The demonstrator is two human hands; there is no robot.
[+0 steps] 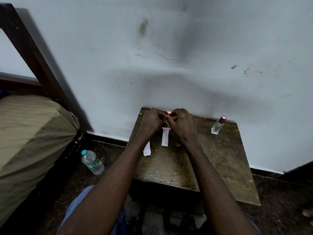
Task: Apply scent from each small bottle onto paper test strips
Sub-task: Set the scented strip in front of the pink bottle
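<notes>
Head view: both hands meet at the far edge of the desk (211,158), close to the wall (169,65). Left hand (151,121) and right hand (182,123) have fingers curled tight around one small bottle (169,113), pinched between them. Only its pink cap shows above the knuckles; the body is hidden, and which fingers sit on cap and which on glass cannot be told. A white strip (165,137) runs from under the fingers toward the near edge. Whether a hand grips its upper end or it merely lies on the desk is unclear. A second strip (147,150) lies at the left edge, partly under the left forearm. A second bottle (217,125), clear glass with a pink cap on, stands upright at the far right corner, well apart from the hands. On the floor left of the desk lies a water bottle (92,161), teal cap, beside a mattress (30,133) on a dark bed frame (33,53).
</notes>
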